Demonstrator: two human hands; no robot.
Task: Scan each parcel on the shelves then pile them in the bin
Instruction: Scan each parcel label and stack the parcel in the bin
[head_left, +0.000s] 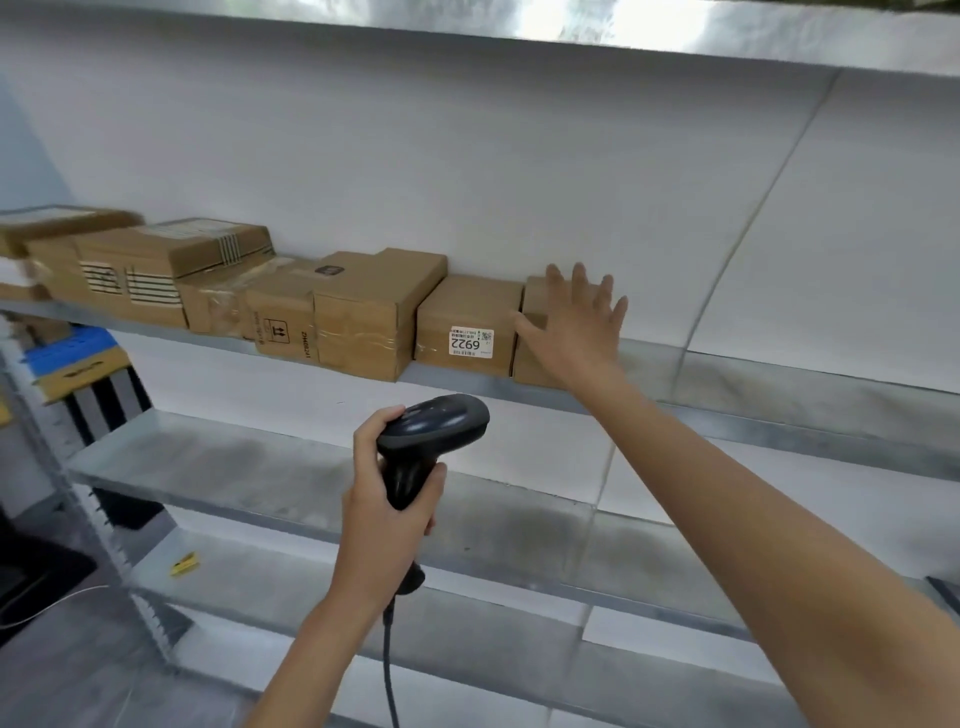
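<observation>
A row of brown cardboard parcels lines the upper metal shelf (779, 384). My right hand (574, 325) reaches up with fingers spread, flat against the rightmost parcel (535, 301), which it mostly hides. Just left of it stands a parcel with a white label reading 6922 (467, 327). My left hand (387, 499) grips a black corded barcode scanner (434, 431) below the shelf, with its head pointing up and to the right. Further parcels (363, 312) extend leftward, some stacked.
Two bare metal shelves (260, 467) lie below the parcels, backed by white wall. At far left a blue crate (67, 348) holding a cardboard box sits behind the rack post. A small yellow tag (185, 564) lies on the lowest shelf. Another shelf runs overhead.
</observation>
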